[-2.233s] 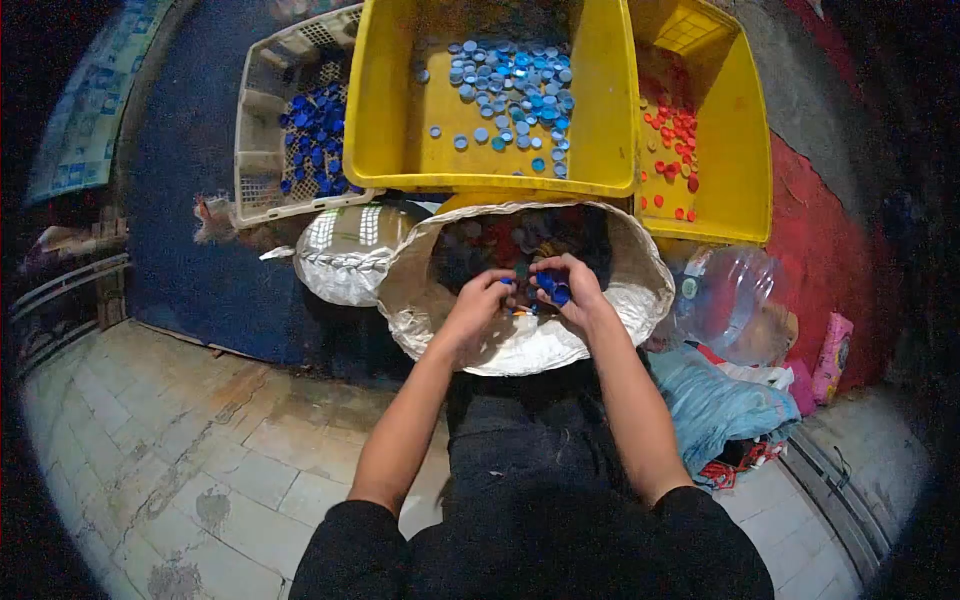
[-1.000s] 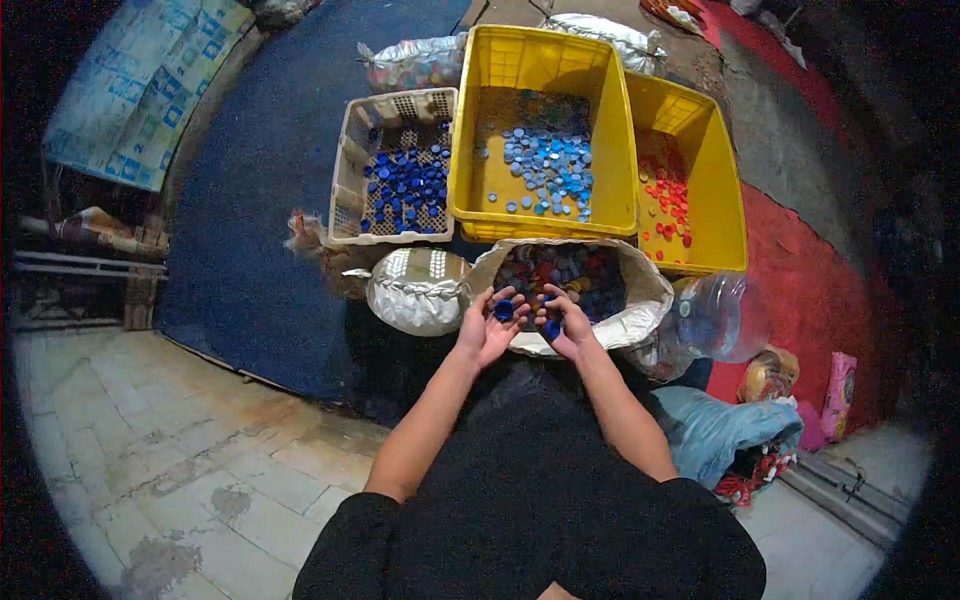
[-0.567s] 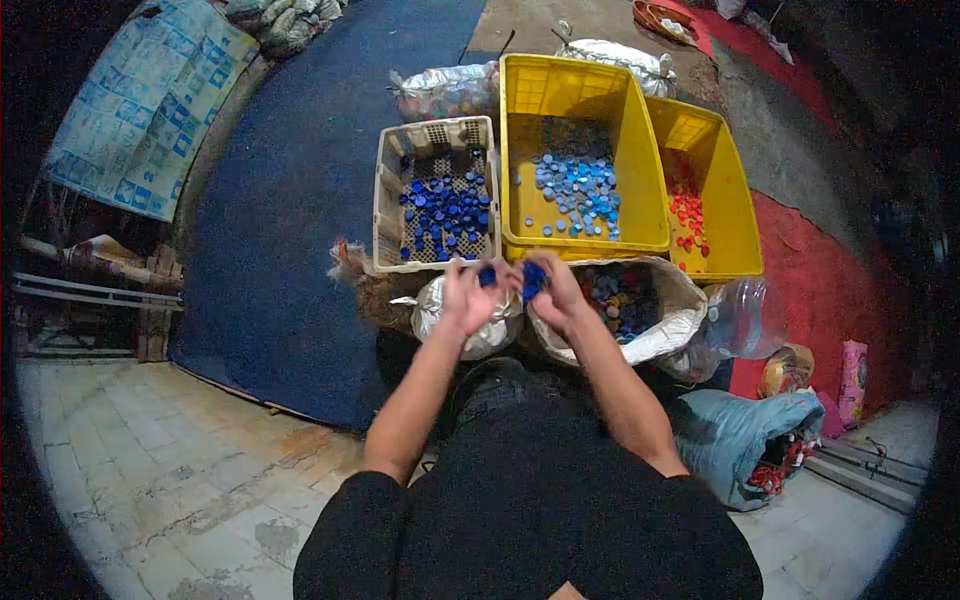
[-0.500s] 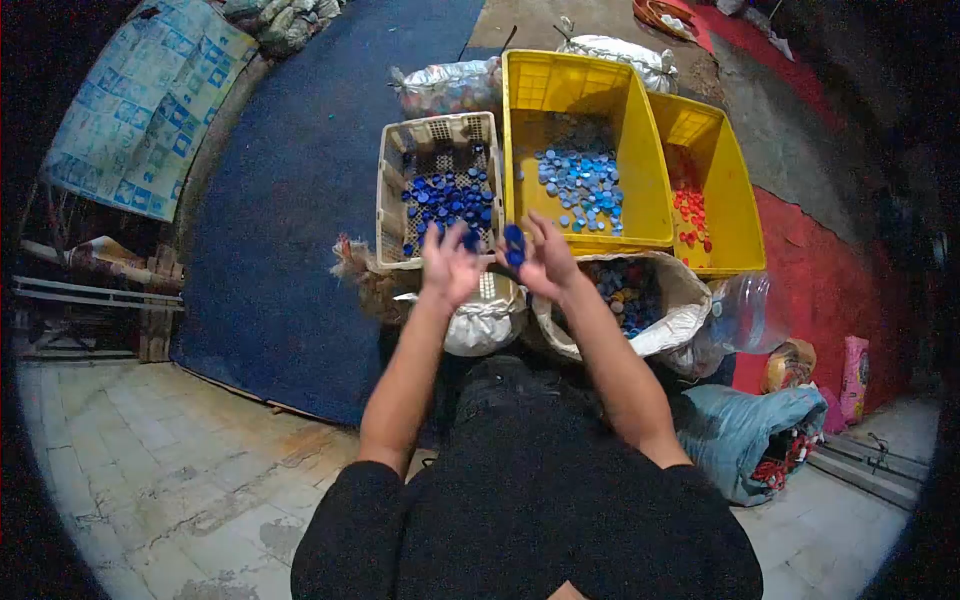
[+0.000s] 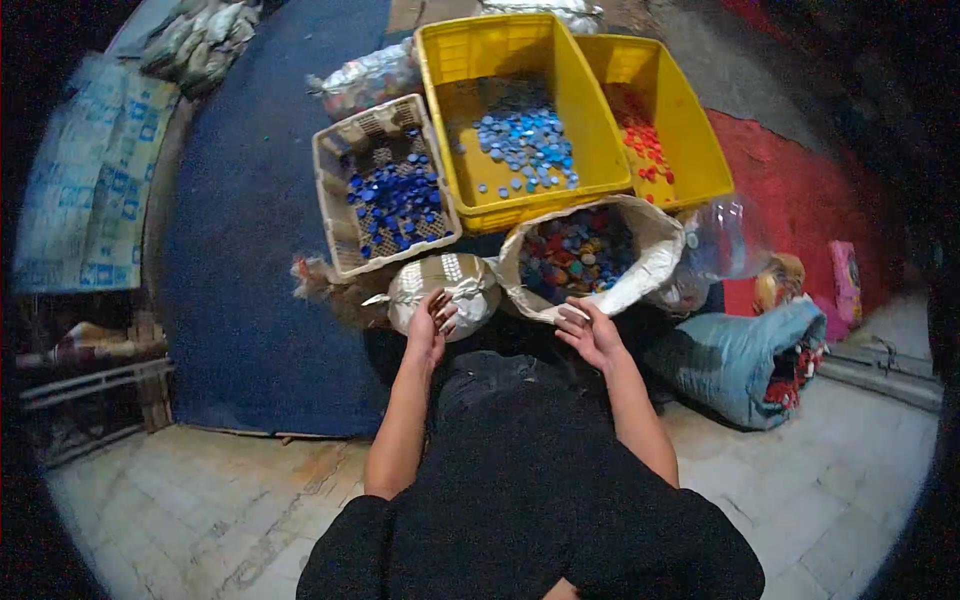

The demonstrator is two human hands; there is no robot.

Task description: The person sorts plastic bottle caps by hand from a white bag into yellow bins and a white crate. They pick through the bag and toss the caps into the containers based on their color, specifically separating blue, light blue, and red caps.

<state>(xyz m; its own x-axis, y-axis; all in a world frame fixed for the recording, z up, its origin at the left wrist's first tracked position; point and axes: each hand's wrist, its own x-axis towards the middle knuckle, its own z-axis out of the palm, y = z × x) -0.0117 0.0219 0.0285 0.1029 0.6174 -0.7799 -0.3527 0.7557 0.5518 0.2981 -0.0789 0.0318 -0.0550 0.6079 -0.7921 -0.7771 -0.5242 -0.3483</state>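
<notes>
My left hand (image 5: 430, 328) is held with its fingers apart and holds nothing, overlapping a tied white sack (image 5: 467, 280) in this view. To the right, my right hand (image 5: 592, 335) is also empty, fingers spread at the near rim of an open white sack (image 5: 655, 278). Mixed-colour bottle caps (image 5: 578, 255) fill that sack. Beyond my left hand stands a white plastic crate (image 5: 327, 205) with dark blue caps (image 5: 398, 200) scattered in it. Light blue caps (image 5: 530, 145) lie in a large yellow bin (image 5: 490, 45), and red caps (image 5: 645, 145) in the yellow bin (image 5: 695, 125) beside it.
A filled clear bag (image 5: 370, 80) lies behind the crate. Right of the open sack are a large clear plastic bottle (image 5: 728, 238) and a blue-grey sack (image 5: 740, 355) with red items at its mouth. Dark blue carpet (image 5: 250, 250) covers the floor at left.
The dark blue caps have left my hands. Both hands have drawn back from beside the crate toward my body and moved farther apart. The camera view has shifted and rotated.
</notes>
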